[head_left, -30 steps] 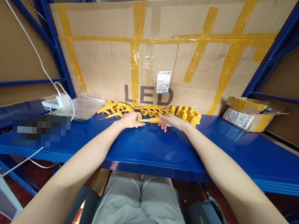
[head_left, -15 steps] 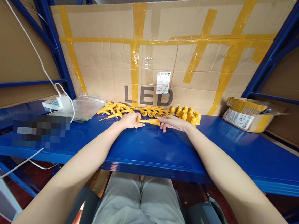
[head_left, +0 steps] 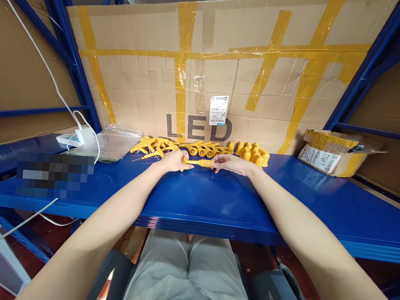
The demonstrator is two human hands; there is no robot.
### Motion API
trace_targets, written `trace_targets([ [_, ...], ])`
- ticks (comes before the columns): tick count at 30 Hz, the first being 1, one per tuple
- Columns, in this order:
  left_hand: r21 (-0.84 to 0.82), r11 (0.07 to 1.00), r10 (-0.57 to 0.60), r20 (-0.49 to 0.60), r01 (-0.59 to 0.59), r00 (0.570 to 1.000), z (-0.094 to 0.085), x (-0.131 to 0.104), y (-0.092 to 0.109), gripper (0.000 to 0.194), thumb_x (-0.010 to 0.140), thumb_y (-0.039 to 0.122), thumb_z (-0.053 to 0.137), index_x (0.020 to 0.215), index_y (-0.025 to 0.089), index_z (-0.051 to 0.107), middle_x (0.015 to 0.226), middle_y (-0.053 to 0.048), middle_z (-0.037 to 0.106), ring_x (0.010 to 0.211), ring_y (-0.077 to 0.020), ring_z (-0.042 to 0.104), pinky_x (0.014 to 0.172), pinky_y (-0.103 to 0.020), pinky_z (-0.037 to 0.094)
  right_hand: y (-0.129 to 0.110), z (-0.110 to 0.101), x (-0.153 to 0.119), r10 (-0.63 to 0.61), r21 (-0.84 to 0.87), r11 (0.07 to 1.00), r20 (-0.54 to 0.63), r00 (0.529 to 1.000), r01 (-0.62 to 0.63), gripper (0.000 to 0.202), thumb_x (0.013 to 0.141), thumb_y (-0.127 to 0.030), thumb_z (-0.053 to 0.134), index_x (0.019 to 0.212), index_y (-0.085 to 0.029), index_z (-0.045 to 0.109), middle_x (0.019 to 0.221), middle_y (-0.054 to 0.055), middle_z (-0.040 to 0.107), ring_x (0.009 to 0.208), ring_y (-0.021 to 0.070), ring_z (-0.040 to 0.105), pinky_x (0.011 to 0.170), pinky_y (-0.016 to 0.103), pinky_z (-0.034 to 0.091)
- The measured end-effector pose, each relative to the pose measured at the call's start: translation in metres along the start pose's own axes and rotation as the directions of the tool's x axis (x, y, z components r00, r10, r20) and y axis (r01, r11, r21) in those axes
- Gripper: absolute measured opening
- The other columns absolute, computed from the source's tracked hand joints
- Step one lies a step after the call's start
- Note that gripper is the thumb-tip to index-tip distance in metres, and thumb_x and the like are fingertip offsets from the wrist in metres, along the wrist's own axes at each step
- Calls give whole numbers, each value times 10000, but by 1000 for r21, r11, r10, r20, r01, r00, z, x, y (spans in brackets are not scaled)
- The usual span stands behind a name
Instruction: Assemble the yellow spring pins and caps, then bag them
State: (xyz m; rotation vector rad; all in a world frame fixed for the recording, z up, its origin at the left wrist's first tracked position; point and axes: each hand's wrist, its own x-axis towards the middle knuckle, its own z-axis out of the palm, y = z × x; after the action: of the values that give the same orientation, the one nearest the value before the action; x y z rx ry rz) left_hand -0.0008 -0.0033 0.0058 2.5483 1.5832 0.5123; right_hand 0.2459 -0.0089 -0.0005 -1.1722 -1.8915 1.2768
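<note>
A yellow plastic corkscrew (head_left: 202, 163) lies crosswise between my hands, a ribbed sleeve over its screw. My left hand (head_left: 176, 161) is closed round the handle end. My right hand (head_left: 228, 163) pinches the sleeve's far end between thumb and fingers. Left of them is a pile of yellow corkscrew handles (head_left: 154, 147), with bare metal spirals showing. Behind my hands runs a row of sleeved yellow corkscrews (head_left: 205, 149). Several loose yellow sleeves (head_left: 254, 154) stand to the right, just beyond my right hand.
The blue metal table (head_left: 197, 195) is backed by a taped cardboard sheet (head_left: 139, 82). A small open carton (head_left: 333, 154) stands at the right. On the left are a clear plastic bag (head_left: 118, 139), a white plug (head_left: 83, 135) with cables, and a blurred dark object (head_left: 54, 172).
My right hand's fingers have curled slightly more around the sleeve's end. The corkscrew and my left hand stay in nearly the same place.
</note>
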Motion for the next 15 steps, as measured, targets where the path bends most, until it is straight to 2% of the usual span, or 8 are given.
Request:
trace_targets([
  [4,8,1000,-7,-6,7,1000,0,-1,1,347,682,525,645,821,216,570,606,21,655,655,-204,631,576,-257,392,2,-2,2,23,46,999,2,1000,-23,230,723,-336,752,748,-126,661,723,17,662,674,105,613,778,238,466],
  [10,-3,1000,9,-12,-9,1000,0,-1,4,383,683,547,639,863,215,578,584,26,630,617,-195,615,557,-253,374,3,-2,8,44,153,987,16,999,-46,344,913,-353,539,692,-109,638,734,53,648,636,106,616,751,245,485],
  [15,8,1000,16,-32,-16,999,2,0,2,388,676,552,648,857,215,585,607,21,633,621,-193,612,548,-250,360,5,-2,10,43,159,986,23,999,-46,360,945,-352,478,739,-103,634,731,58,650,633,106,619,719,232,497],
])
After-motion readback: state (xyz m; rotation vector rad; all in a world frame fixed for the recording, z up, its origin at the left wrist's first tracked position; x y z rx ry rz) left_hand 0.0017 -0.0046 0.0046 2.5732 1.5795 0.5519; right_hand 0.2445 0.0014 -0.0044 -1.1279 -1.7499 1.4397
